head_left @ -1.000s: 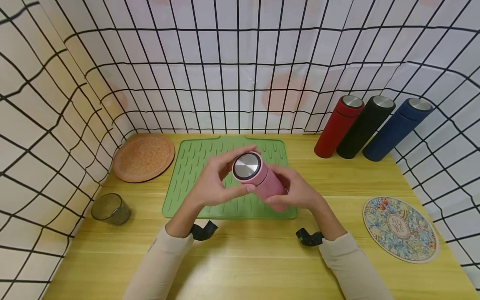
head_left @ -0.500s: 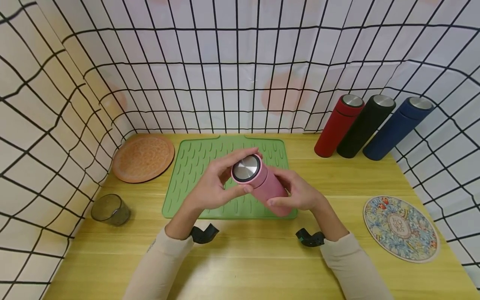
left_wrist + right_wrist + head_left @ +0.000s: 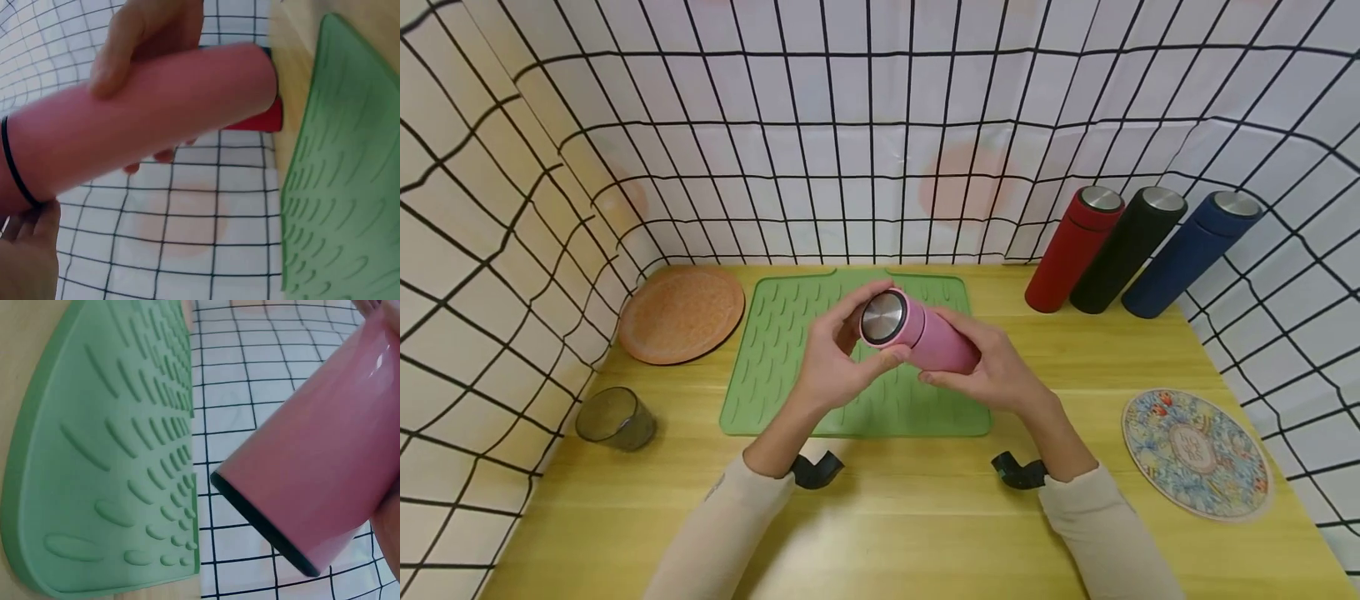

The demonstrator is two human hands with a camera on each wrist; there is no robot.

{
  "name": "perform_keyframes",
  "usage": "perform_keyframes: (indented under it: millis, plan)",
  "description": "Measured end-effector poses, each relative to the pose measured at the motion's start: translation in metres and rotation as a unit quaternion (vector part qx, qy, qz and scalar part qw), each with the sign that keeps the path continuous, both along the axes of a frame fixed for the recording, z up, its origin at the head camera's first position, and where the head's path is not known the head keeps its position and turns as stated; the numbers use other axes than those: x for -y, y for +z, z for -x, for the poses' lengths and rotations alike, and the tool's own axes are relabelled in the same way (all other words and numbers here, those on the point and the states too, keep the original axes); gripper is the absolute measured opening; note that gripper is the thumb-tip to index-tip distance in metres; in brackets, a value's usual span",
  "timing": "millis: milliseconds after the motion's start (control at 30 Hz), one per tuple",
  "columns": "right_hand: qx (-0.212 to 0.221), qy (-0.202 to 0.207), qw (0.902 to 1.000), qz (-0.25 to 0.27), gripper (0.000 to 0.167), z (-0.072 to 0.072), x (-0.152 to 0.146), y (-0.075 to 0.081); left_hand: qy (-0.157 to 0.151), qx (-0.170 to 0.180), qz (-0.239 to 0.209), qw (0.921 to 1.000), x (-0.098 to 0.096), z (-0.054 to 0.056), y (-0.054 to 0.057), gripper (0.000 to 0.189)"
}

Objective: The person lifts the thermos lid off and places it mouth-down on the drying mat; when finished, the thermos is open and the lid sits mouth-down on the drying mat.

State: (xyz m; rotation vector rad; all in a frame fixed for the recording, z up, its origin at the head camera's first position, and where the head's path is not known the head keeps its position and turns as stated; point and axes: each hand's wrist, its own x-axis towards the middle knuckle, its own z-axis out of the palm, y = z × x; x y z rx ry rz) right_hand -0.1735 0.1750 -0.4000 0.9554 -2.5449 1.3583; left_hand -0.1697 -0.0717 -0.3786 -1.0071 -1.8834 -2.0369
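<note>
A pink thermos bottle [image 3: 946, 342] with a steel-topped lid [image 3: 883, 317] is held tilted above the green ribbed mat [image 3: 775, 367], its lid end toward the left. My left hand [image 3: 835, 362] grips it round the lid, thumb below and fingers over the top. Round the lower body curls my right hand [image 3: 1000, 371]. In the left wrist view the bottle's body [image 3: 150, 112] crosses the frame, a dark ring marking the lid seam. The right wrist view shows the dark-edged base of the bottle [image 3: 312, 462] clear of the mat.
Red [image 3: 1073, 250], black [image 3: 1127, 250] and blue [image 3: 1191, 254] thermos bottles stand at the back right. A patterned round mat [image 3: 1197, 454] lies at right. At left are an orange-brown round mat [image 3: 683, 315] and a dark glass cup [image 3: 617, 419]. Black grid-lined walls enclose the table.
The pink bottle has tipped closer to horizontal, its base end rising and its lid turning more toward the left. Both hands keep their grip and have moved up slightly with it.
</note>
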Motion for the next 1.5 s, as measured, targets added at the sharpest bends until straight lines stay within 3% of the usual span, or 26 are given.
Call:
perform_keyframes:
  millis: [167,267,400,467,533,633,700,767,833,900,1033,1133,1267,1400,1500]
  plan:
    - [0.029,0.046,0.998,0.031,0.082,-0.001,-0.003,0.005,-0.088,-0.055,0.009,0.9946,0.008,-0.002,0.011,0.079]
    - [0.047,0.083,0.9944,0.043,0.08,-0.002,-0.003,0.007,-0.133,-0.066,0.007,0.9889,0.014,-0.002,0.015,0.074]
    - [0.061,0.099,0.9919,0.051,0.078,-0.003,-0.002,0.008,-0.155,-0.055,0.003,0.9863,0.019,-0.002,0.015,0.072]
    - [0.06,0.086,0.9931,0.052,0.079,-0.005,-0.002,0.008,-0.144,-0.043,-0.002,0.9886,0.019,-0.002,0.013,0.072]
    - [0.053,0.06,0.9955,0.05,0.08,-0.007,0.0,0.007,-0.113,-0.024,-0.012,0.9932,0.016,-0.003,0.011,0.071]
    - [0.026,0.014,0.9987,0.04,0.081,-0.008,0.005,0.006,-0.025,0.004,-0.027,0.9993,0.011,-0.006,0.008,0.069]
    - [0.014,-0.01,0.9992,0.036,0.083,-0.008,0.008,0.005,0.03,0.017,-0.028,0.999,0.008,-0.008,0.007,0.068]
    - [0.01,-0.017,0.9991,0.037,0.084,-0.007,0.01,0.004,0.053,0.02,-0.022,0.9981,0.008,-0.009,0.008,0.072]
    - [0.012,-0.009,0.9991,0.04,0.086,-0.007,0.01,0.004,0.027,0.008,-0.009,0.9996,0.009,-0.009,0.01,0.077]
    - [0.016,0.01,0.9988,0.045,0.086,-0.006,0.009,0.004,-0.032,-0.011,0.01,0.9994,0.012,-0.008,0.012,0.079]
    - [0.02,0.049,0.9975,0.046,0.083,-0.006,0.005,0.005,-0.149,-0.046,0.021,0.9875,0.017,-0.006,0.014,0.075]
    - [0.029,0.066,0.9961,0.051,0.081,-0.006,0.003,0.007,-0.176,-0.056,0.013,0.9826,0.019,-0.005,0.013,0.071]
    - [0.031,0.05,0.9968,0.054,0.08,-0.007,0.0,0.008,-0.136,-0.041,0.012,0.9897,0.017,-0.005,0.012,0.071]
    - [0.02,-0.002,0.999,0.041,0.078,-0.008,0.001,0.008,-0.028,0.0,0.005,0.9996,0.011,-0.005,0.008,0.068]
    - [0.01,-0.036,0.9989,0.026,0.077,-0.009,0.004,0.007,0.043,0.028,0.005,0.9987,0.006,-0.005,0.005,0.068]
